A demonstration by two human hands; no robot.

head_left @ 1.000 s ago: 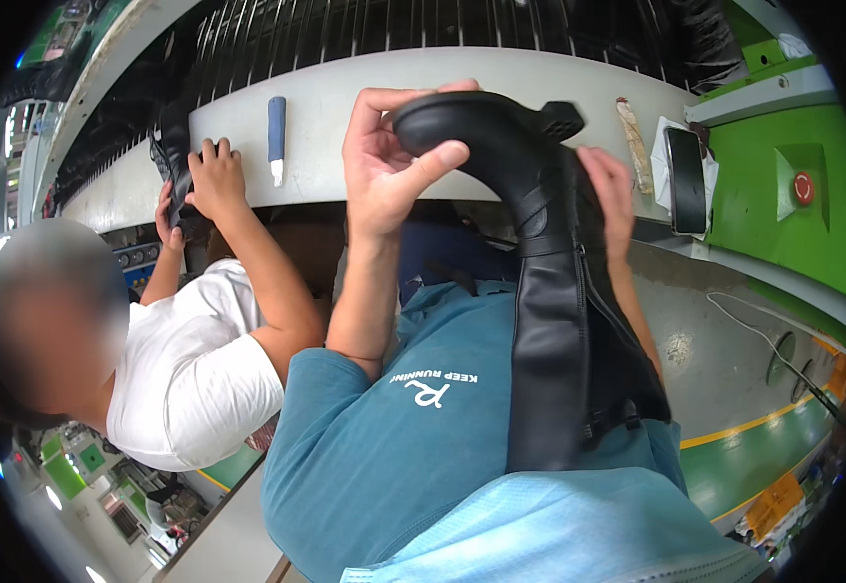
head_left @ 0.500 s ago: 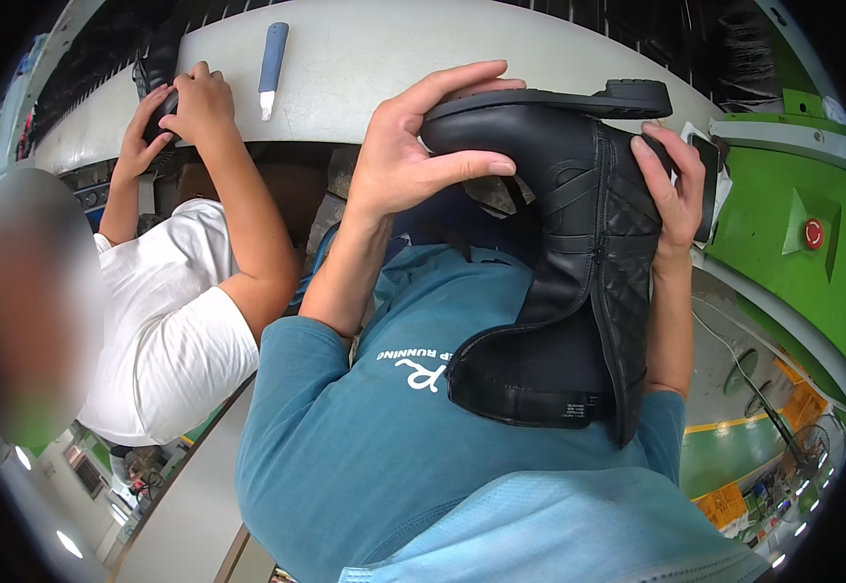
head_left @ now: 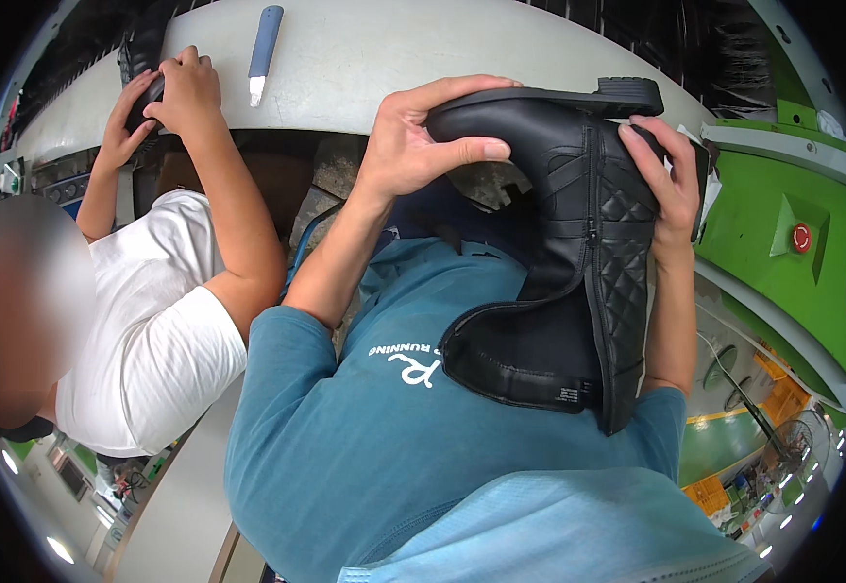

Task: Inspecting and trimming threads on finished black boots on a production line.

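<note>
A glossy black boot (head_left: 578, 262) with a diamond-quilted panel down its back and a black sole. The wearer's shirt (head_left: 345, 447) is teal with white lettering. A neighbouring person's shirt (head_left: 151, 360) is plain white. Pale grey bench (head_left: 374, 58), a blue-grey handled tool (head_left: 265, 39), bright green machine housing (head_left: 782, 223) with a red button (head_left: 801, 237).

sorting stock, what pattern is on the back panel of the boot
Black diamond quilting on the boot, clearest in the head view.

Boot (head_left: 578, 262) between both hands, co-worker (head_left: 151, 330) left, bench (head_left: 394, 58) beyond.
</note>
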